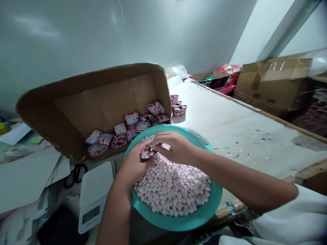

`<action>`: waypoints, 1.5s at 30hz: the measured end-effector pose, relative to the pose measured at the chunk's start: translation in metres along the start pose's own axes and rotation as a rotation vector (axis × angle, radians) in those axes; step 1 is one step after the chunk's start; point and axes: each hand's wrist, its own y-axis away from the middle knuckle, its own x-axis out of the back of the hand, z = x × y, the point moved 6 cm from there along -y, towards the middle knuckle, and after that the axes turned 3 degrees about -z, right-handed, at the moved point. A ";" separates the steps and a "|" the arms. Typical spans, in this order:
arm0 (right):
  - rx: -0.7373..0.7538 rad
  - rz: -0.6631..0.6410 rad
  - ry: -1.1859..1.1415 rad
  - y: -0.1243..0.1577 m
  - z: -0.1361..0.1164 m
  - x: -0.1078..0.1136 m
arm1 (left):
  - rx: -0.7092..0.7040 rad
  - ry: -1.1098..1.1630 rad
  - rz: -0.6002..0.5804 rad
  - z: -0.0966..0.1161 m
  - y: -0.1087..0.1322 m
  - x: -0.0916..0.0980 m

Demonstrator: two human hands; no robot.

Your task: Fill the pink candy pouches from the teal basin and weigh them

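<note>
Resting on a chipped, white-topped bench (255, 136): an open brown cardboard box (112, 102), a flat white digital scale (95, 185), black-handled scissors (74, 176) and, right of the box, small red-and-white oval packs (180, 111).

You're apparently in a packing workshop: flat white digital scale (95, 190) near your left hand (135, 165), open brown cardboard box (109, 98) beyond it.

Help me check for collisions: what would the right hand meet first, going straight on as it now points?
Most likely the small printed container held in the left hand: the right hand is right at its opening. Depth is unclear, so I cannot tell whether they touch.
</note>
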 end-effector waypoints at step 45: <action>-0.035 -0.739 0.258 0.000 0.007 -0.043 | 0.399 -0.031 0.740 -0.118 0.143 0.116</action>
